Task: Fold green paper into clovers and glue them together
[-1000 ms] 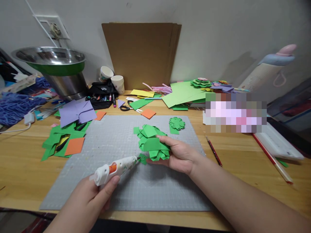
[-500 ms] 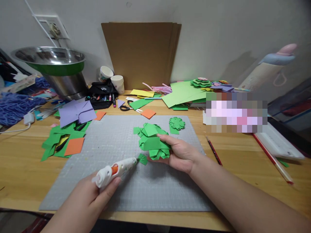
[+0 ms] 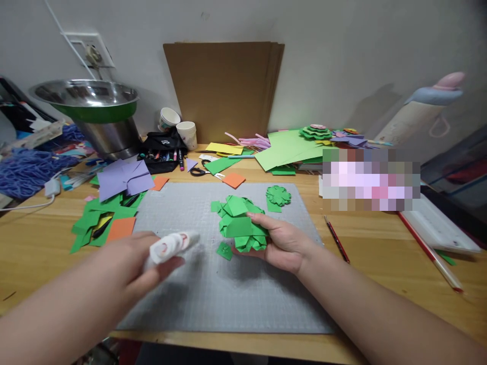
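My right hand (image 3: 283, 244) grips a bundle of folded green paper pieces (image 3: 241, 229) just above the grey cutting mat (image 3: 213, 294). A small green paper square (image 3: 224, 250) lies flat on the mat just left of that bundle. My left hand (image 3: 131, 261) holds a white glue gun (image 3: 173, 245), blurred by motion, over the mat's left part, its tip pointing right and well apart from the small square. A green paper flower (image 3: 278, 194) lies on the mat behind my right hand.
Green, orange and purple paper scraps (image 3: 110, 213) lie left of the mat. Scissors (image 3: 201, 171), a black pen case (image 3: 162, 152), paper cups (image 3: 185, 133), a steel bowl (image 3: 89, 99), cardboard sheets (image 3: 224, 91) and light green paper (image 3: 289, 147) stand behind. A red pencil (image 3: 335, 238) lies to the right.
My left hand has pulled the glue gun leftward, away from the small green square. My right hand has kept hold of the green bundle nearly in place.
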The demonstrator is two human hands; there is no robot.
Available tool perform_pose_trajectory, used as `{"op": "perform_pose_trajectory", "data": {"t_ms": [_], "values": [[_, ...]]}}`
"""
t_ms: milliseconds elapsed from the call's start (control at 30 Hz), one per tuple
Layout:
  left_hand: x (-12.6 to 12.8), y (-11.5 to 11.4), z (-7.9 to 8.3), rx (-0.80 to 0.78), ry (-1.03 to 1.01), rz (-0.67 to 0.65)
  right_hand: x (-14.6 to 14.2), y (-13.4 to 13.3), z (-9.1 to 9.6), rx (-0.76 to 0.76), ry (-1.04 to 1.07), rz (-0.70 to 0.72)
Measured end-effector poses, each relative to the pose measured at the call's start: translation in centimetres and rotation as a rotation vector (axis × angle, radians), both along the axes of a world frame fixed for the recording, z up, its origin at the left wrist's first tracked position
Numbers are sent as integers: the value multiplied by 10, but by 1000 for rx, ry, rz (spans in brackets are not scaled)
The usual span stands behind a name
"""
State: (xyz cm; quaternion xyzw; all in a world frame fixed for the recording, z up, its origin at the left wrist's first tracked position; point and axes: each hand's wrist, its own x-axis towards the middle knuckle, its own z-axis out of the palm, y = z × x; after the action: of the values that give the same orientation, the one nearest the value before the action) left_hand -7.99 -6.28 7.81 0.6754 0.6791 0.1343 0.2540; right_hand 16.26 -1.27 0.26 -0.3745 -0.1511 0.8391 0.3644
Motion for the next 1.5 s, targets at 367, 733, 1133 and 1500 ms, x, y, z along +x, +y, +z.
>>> {"op": "perform_pose_trajectory", "data": {"t_ms": [367, 733, 1133, 1500], "values": [[-34, 34, -53, 193, 473, -175, 3, 5, -1, -29, 5, -31], [32, 47, -51, 277, 179, -463, 2, 5, -2, -13, -24, -13], [48, 71, -64, 117, 190, -609, 1, 5, -3, 12, -11, 9], [42, 72, -57, 50, 252, -603, 6, 9, -1, -2, -16, -40]]}}
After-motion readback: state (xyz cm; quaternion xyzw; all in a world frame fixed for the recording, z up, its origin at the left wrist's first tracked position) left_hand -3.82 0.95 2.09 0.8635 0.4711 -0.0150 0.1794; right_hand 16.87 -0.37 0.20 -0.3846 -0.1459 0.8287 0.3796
